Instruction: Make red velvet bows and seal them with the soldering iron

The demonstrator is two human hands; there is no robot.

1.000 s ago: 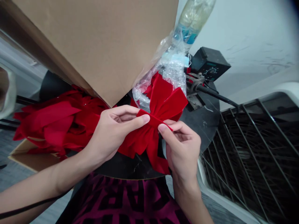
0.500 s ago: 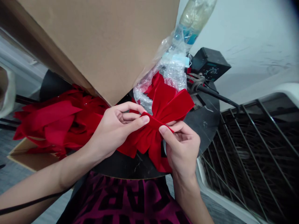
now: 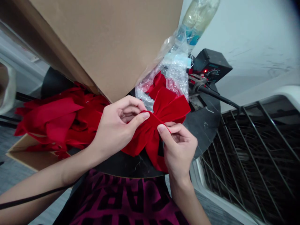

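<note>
1. The person's left hand (image 3: pixel 117 125) is grasping the red velvet bow (image 3: pixel 167 104); the thumb and finger pinch the left end of its narrow middle band (image 3: pixel 155 119).
2. The right hand (image 3: pixel 181 148) pinches the other end of this same band, which runs slantwise between the two thumbs.
3. The bow is over the near part of the round black table (image 3: pixel 207 125); whether its lower parts touch the tabletop, I cannot tell.
4. Beside the left forearm there is a heap of red fabric pieces (image 3: pixel 58 122).
5. Just behind the bow I see a clear plastic bag (image 3: pixel 178 76), near a large cardboard box (image 3: pixel 112 47).
6. Farther right, a small red light glows on a black control box (image 3: pixel 212 65).
</note>
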